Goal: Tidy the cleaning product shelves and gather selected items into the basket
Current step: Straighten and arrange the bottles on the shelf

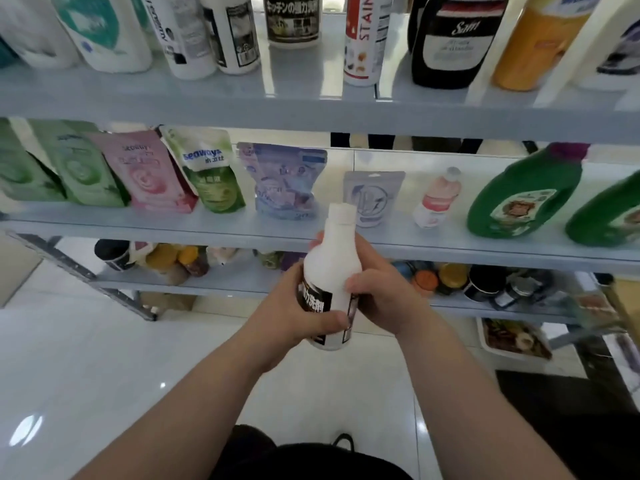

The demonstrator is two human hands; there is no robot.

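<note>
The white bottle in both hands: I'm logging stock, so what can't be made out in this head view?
- Label of the white bottle: mostly covered by the left hand and right hand, head view.
- Upper parts of the top-shelf bottles: cut off by the frame's top edge.
- The bottom-shelf jars: blurred, partly hidden behind the middle shelf.

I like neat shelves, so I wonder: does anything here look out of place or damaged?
The bluish-purple plastic pouch on the middle grey shelf looks crumpled, pinched in at its waist, while the green-and-white pouch beside it stands smooth.
</note>
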